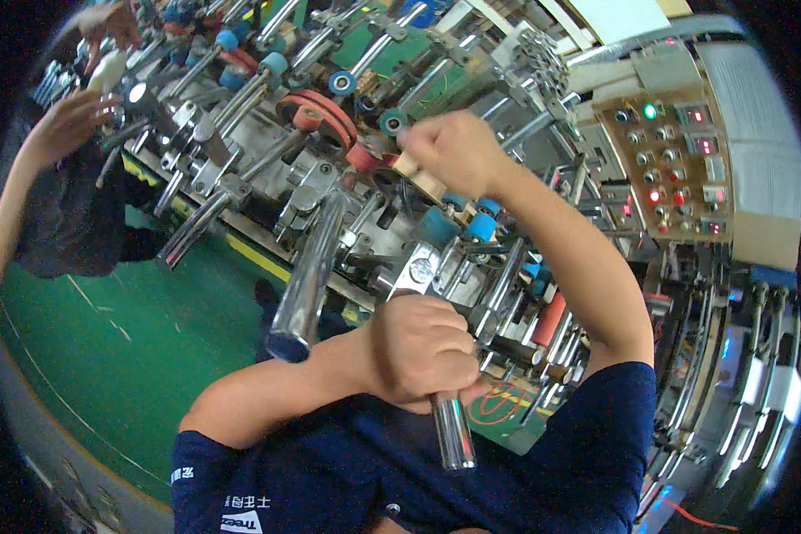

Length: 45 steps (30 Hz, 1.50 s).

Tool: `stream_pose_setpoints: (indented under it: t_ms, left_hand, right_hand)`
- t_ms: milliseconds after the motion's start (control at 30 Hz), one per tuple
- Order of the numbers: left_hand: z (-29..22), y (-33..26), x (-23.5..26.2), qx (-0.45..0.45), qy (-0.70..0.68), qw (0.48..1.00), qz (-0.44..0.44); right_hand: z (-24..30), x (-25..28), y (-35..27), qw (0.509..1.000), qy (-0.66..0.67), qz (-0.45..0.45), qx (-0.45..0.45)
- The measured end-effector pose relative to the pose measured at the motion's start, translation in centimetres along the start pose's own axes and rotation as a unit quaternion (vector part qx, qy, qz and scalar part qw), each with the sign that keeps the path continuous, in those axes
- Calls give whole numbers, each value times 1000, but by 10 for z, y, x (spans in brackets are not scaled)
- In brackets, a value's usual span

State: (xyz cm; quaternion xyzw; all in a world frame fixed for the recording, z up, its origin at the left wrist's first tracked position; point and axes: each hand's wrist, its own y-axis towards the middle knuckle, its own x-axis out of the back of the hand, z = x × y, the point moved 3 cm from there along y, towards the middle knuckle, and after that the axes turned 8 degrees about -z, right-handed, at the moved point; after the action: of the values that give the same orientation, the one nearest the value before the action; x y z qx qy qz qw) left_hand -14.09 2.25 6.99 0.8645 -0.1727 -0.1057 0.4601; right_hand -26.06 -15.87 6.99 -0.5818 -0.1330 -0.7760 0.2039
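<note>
My left hand is wrapped round a shiny metal rod; its lower end sticks out below the fist, in front of my dark blue shirt. Just above that hand sits a metal clamp block on the machine. Farther up, my right hand is closed in a fist beside a tan ring-shaped roll. What its fingers hold, if anything, is hidden. Left of it are a small red roller and a larger red wheel. Blue rollers lie below my right wrist.
A thick chrome bar juts toward me left of my left hand. Another person's hand is by the machine's far left end. A control panel with lit buttons stands at right. Green floor lies at left.
</note>
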Motion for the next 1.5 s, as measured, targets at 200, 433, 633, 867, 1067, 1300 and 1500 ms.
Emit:
stream_pose_setpoints:
  t_ms: [200, 433, 633, 867, 1067, 1300, 1500]
  left_hand:
    - [-3, 5, 2, 1, 9, 1000, 3]
    - [-5, 6, 3, 0, 19, 999, 36]
    - [-4, 5, -1, -2, 23, 999, 36]
    - [-5, 11, -7, -53, 54, 997, -28]
    - [-8, 3, 3, -54, 121, 990, 51]
    - [0, -3, 3, -82, 95, 991, 47]
    - [-3, -2, 0, -53, 105, 992, 51]
  right_hand:
    - [-2, 35, -43, 991, 108, 21, -75]
    - [28, 60, -118, 988, 125, -28, -84]
    - [48, 72, -154, 985, 82, -37, -145]
    - [79, 60, -209, 948, 174, -167, -208]
    - [105, -5, -271, 848, 303, -333, -280]
    - [120, -73, -287, 753, 395, -435, -295]
    - [111, -53, -291, 806, 309, -430, -263]
